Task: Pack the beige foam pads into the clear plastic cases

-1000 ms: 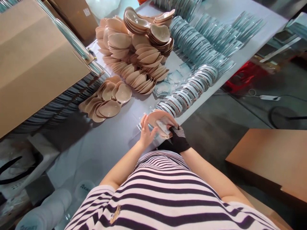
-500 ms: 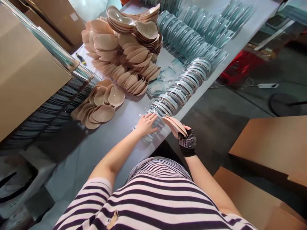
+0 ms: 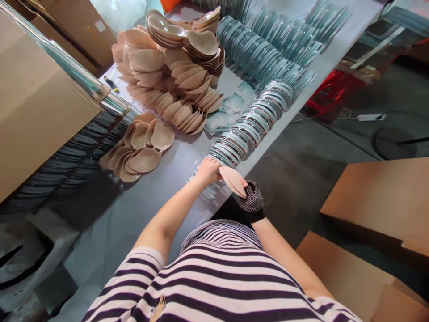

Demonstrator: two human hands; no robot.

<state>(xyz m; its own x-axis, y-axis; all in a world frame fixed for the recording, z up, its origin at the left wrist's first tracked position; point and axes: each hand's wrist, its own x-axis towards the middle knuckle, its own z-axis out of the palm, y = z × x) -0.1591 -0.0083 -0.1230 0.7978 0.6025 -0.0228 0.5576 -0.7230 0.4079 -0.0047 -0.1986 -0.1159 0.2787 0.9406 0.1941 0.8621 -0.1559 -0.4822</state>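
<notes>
While my bare left hand rests curled on the near end of the row of clear plastic shells, its fingers are closed over the topmost shell at the desk's front edge. I cannot tell whether it truly grips that shell or only presses on it. My right hand, in a black dotted mesh glove, is closed on a beige, teardrop-shaped foam pad, pinching its lower end. The pad is held in the air just beside my left hand, tilted, over the edge of the pale grey desk. To the left on the desk lies a small fanned cluster of beige pads, well apart from my hands. Further back stands a large heap of stacked beige pads. More rows of clear bluish shells run along the far right of the desk. A brown cardboard box sits at the left, and another cardboard box stands on the floor at the right.
</notes>
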